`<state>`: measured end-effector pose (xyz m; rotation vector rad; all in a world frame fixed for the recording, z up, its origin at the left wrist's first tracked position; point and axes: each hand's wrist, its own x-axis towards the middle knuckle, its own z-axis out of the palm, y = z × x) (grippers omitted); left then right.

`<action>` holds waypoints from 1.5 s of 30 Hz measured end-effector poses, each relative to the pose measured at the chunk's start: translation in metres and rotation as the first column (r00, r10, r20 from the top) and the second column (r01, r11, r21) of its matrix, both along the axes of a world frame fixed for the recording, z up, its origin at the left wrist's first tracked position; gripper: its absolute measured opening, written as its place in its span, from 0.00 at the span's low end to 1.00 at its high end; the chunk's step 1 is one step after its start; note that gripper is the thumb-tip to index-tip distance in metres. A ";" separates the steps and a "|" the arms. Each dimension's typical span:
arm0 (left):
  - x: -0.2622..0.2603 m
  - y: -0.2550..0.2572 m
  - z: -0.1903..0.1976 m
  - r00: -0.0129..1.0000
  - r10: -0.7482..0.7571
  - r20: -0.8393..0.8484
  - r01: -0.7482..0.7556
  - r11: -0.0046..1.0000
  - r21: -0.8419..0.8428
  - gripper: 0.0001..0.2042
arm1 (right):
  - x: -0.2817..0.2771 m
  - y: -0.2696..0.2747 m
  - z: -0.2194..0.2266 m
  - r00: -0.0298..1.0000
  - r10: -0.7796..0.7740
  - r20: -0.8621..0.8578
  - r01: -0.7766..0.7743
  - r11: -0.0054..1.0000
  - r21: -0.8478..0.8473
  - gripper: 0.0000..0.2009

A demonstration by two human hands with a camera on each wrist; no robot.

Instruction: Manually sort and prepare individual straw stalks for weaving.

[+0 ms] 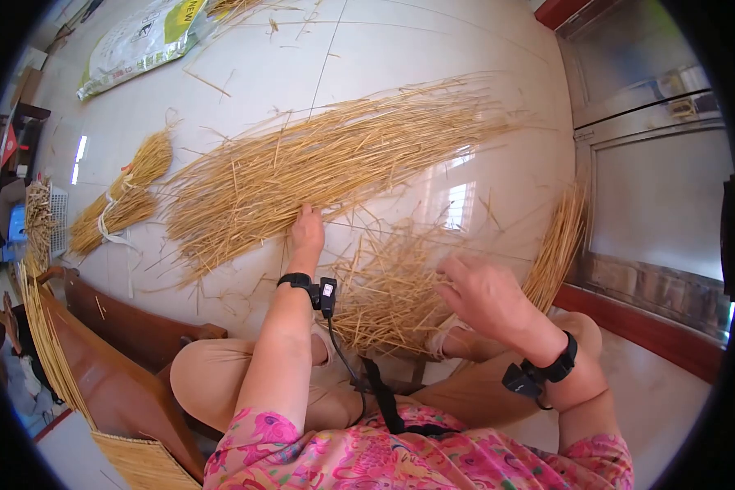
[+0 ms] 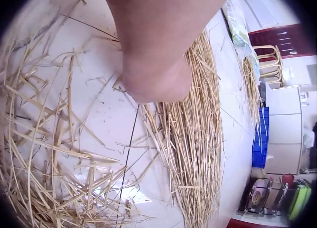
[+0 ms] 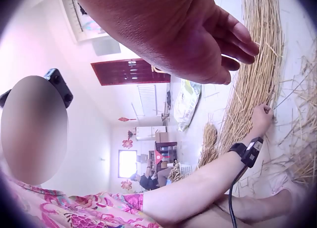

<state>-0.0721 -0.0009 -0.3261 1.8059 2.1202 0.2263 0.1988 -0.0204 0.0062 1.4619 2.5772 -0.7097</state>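
Observation:
A long heap of golden straw stalks (image 1: 327, 155) lies across the tiled floor in the head view. At the heap's near edge is my left hand (image 1: 306, 233), its curled fingers pinching straw. The left wrist view has this hand (image 2: 156, 82) from behind, hiding its fingertips, with stalks running out beneath it. My right hand (image 1: 486, 294) is raised over a scatter of short, broken straw (image 1: 388, 286) and looks blurred. In the right wrist view the fingers of this right hand (image 3: 213, 50) are loosely bent and hold nothing.
A tied straw bundle (image 1: 122, 200) lies left of the heap. More long stalks (image 1: 557, 245) lean by the glazed door (image 1: 661, 196) at right. A printed sack (image 1: 143, 41) lies at the back, and a brown wooden bench (image 1: 114, 335) stands at left.

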 end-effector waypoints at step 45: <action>-0.012 0.009 0.265 0.924 -0.304 0.233 0.297 0.953 0.065 0.15 | -0.030 0.012 -0.032 0.251 -0.578 -0.776 0.206 0.815 -0.541 0.08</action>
